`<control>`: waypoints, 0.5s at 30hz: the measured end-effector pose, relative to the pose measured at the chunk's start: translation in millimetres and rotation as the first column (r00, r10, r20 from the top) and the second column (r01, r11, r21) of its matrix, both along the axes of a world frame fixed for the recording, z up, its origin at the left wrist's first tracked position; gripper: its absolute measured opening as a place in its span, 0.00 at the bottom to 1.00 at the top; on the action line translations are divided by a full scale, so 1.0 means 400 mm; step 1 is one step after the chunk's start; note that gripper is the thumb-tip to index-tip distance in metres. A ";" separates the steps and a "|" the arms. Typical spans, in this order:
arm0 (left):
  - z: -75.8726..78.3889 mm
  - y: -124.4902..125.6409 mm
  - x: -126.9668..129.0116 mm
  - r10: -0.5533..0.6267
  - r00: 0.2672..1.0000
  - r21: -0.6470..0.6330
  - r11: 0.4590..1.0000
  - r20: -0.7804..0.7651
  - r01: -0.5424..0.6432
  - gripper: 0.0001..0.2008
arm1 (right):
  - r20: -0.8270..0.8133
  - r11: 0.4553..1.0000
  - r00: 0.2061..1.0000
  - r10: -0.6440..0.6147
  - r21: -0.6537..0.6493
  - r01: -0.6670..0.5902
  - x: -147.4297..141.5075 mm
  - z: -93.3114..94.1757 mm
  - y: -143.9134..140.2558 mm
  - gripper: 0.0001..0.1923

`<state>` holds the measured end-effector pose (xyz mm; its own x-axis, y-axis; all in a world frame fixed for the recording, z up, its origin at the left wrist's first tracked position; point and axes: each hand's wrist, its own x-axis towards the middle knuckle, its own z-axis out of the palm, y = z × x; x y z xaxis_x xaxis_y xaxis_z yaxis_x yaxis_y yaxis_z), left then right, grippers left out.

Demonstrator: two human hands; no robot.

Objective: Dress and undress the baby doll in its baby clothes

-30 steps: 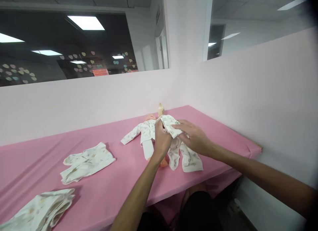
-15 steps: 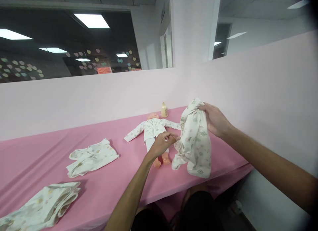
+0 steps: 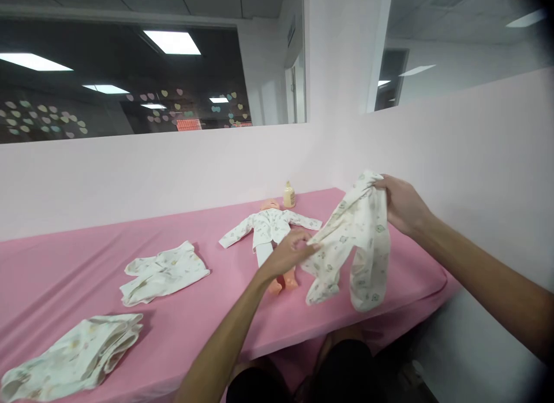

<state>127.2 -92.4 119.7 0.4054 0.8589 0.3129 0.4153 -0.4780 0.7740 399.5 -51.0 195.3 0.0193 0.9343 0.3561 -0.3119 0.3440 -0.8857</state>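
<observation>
Far to the left of your left grip, at the near edge of the pink counter (image 3: pixel 52 264), lies a folded printed garment (image 3: pixel 73 357), and between it and your left grip, a little farther back, a second small printed garment (image 3: pixel 164 271) lies flat and rumpled. Your left grip (image 3: pixel 291 254) is closed, pinching one edge of the baby trousers (image 3: pixel 352 241) between thumb and fingers, low above the counter. Just behind and partly under that grip lies the doll (image 3: pixel 268 227) on its back, dressed in a printed top with both sleeves spread out, its white legs running toward you and its orange feet showing just below your left wrist. Beyond the doll's head, well behind your left grip and close to the wall, stands a small yellowish bottle (image 3: pixel 288 195), upright. The trousers hang stretched between your 2 grips, raised off the counter to the right of the doll, with the 2 legs dangling down toward the counter's near edge. Your right grip (image 3: pixel 400 204) is closed on the upper end of the trousers, held higher than your left grip and well to its right.
</observation>
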 end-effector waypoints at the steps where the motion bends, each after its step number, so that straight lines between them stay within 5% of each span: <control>1: 0.025 0.003 -0.018 0.015 0.999 -0.006 1.000 0.040 -0.015 0.19 | 0.029 0.998 0.997 -0.065 0.000 0.065 0.023 -0.010 0.014 0.04; 6: 0.165 0.015 -0.062 0.053 0.988 0.092 0.993 0.145 -0.067 0.20 | 0.339 0.978 0.921 -0.190 -0.014 0.207 0.093 -0.056 0.065 0.03; 10: 0.251 0.006 -0.030 -0.005 0.996 0.205 0.979 0.088 -0.014 0.18 | 0.564 0.958 0.776 -0.280 0.115 0.262 0.037 -0.041 -0.008 0.13; 15: 0.304 -0.022 0.002 -0.140 0.986 0.192 0.969 -0.086 0.154 0.16 | 0.677 0.919 0.724 -0.130 0.356 -0.168 -0.089 0.028 -0.154 0.24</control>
<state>127.8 -101.1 241.5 0.5498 0.7123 0.4362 0.3799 -0.6784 0.6289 363.9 -112.5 206.3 -0.3814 0.7237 0.5752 0.3085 0.6862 -0.6588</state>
